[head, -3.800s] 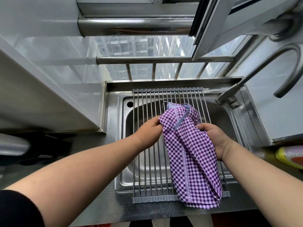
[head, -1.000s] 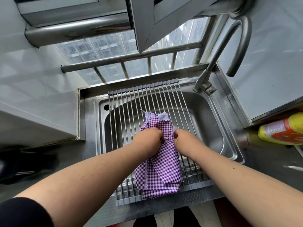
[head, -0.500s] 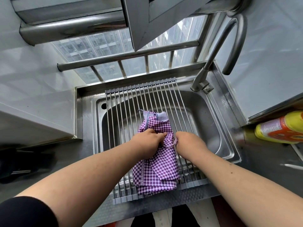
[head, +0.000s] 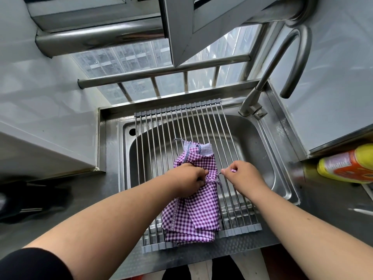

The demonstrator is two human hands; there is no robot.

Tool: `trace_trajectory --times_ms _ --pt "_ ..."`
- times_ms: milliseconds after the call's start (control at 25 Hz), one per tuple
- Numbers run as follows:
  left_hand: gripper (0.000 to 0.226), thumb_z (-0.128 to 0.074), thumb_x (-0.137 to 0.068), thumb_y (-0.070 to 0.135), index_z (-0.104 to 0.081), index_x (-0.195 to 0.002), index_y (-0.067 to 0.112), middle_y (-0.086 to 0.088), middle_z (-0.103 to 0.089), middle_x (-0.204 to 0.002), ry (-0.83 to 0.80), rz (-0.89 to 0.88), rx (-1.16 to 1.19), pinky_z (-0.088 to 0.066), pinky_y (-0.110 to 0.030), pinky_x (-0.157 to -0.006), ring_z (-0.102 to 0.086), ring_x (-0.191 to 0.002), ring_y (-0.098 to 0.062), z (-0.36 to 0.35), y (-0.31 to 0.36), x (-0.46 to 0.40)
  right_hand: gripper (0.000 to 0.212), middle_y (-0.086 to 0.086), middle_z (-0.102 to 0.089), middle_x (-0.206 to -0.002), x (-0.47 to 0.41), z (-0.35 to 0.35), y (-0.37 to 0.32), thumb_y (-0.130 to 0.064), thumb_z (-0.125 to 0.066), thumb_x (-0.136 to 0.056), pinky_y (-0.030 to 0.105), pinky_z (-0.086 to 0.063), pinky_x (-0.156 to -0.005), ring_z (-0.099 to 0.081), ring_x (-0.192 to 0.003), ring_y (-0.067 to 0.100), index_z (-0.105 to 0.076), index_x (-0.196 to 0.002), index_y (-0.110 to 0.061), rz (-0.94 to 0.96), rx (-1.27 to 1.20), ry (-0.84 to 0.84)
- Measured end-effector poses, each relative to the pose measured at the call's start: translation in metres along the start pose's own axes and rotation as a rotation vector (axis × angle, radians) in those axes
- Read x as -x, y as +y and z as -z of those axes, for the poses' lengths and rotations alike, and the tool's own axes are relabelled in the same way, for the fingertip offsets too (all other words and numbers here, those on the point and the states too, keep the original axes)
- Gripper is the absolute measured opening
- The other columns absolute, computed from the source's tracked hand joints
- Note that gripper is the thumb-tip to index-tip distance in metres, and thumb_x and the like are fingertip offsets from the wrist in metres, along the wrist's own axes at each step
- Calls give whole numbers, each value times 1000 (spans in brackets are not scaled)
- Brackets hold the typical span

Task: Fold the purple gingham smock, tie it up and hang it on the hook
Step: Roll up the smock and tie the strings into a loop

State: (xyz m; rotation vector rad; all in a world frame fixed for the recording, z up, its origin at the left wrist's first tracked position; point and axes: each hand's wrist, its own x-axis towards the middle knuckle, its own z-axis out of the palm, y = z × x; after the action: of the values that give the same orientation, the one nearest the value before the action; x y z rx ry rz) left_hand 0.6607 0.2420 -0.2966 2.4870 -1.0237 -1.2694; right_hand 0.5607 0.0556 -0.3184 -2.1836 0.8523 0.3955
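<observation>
The purple gingham smock (head: 193, 215) lies folded into a long bundle on the roll-up rack (head: 153, 138) over the sink. It is cinched at its middle by a thin strap. My left hand (head: 187, 180) presses on the bundle at the cinch and pinches the strap there. My right hand (head: 242, 174), just right of the bundle, pinches the strap's free end and holds it taut. The white collar end with blue trim points away from me. No hook is visible.
The steel sink (head: 262, 150) has a tall curved faucet (head: 282, 63) at the back right. An open window frame (head: 181, 37) and rail bars hang above the sink. A yellow bottle (head: 347, 166) lies at the right. Dark objects (head: 34, 199) sit on the left counter.
My right hand has drawn away to the right from the bundle, pulling the strap end out. The left hand stays on the cinched middle. The view has shifted slightly.
</observation>
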Motion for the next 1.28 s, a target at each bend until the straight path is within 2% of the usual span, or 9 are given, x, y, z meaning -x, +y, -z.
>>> trace_trajectory --times_ms 80,160,240,360,560,800,1000,1160,1280 --pt "18 -57 -105 37 -69 -115 29 18 -57 -146 -20 26 157 -50 -39 -106 -58 -117 -9 1 -3 -2 26 -2 -70 -86 -5 -2 -8 -42 -74 -94 38 -55 -76 -66 -84 20 -67 -84 -20 -18 -100 39" --pt "16 -61 -103 37 -72 -114 32 19 -62 -142 -4 50 238 -50 -35 -104 -61 -117 -8 4 -6 -5 24 -1 -70 -85 -7 -7 -17 -40 -74 -95 35 -54 -70 -66 -82 21 -65 -85 -20 14 -139 53" --pt "17 -66 -101 36 -77 -114 33 16 -70 -126 27 72 295 -50 -28 -97 -64 -109 -7 7 -7 -6 22 -5 -69 -84 -6 -13 -30 -40 -73 -95 29 -48 -60 -65 -78 15 -64 -86 -23 62 -94 35" --pt "18 -69 -99 36 -80 -112 31 14 -74 -103 81 94 330 -57 -30 -92 -66 -93 -4 10 -7 -8 20 -9 -70 -86 -2 -22 -42 -46 -70 -95 35 -54 -71 -65 -81 15 -64 -88 -28 137 61 -17" --pt "13 -78 -92 34 -77 -101 26 9 -73 -94 231 179 458 -63 -33 -77 -69 -84 -8 8 -9 -12 18 -9 -67 -88 5 -26 -44 -45 -61 -101 37 -50 -70 -63 -83 17 -63 -93 -29 201 119 -73" --pt "5 -76 -94 31 -77 -90 29 10 -74 -87 192 151 449 -48 -19 -54 -64 -68 -2 9 -10 -9 3 -15 -69 -96 5 -22 -33 -35 -68 -99 35 -57 -84 -65 -90 7 -67 -98 -38 235 47 -191" --pt "16 -75 -94 29 -77 -79 31 10 -73 -81 174 157 460 -52 -22 -62 -65 -74 -5 8 -7 -8 9 -14 -72 -92 3 -25 -28 -31 -76 -93 35 -59 -85 -68 -88 5 -70 -98 -35 224 46 -181" --pt "11 -75 -95 27 -83 -101 24 7 -77 -97 157 194 598 -52 -20 -70 -69 -89 -7 8 -9 -5 12 -18 -71 -92 3 -27 -28 -30 -72 -97 27 -52 -77 -67 -92 7 -79 -106 -33 253 20 -197" --pt "15 -75 -95 27 -79 -110 26 10 -76 -104 250 167 613 -57 -23 -82 -70 -96 -7 1 -8 -5 16 -20 -72 -90 2 -29 -25 -27 -69 -99 25 -50 -76 -68 -90 4 -82 -107 -32 236 -69 -219"
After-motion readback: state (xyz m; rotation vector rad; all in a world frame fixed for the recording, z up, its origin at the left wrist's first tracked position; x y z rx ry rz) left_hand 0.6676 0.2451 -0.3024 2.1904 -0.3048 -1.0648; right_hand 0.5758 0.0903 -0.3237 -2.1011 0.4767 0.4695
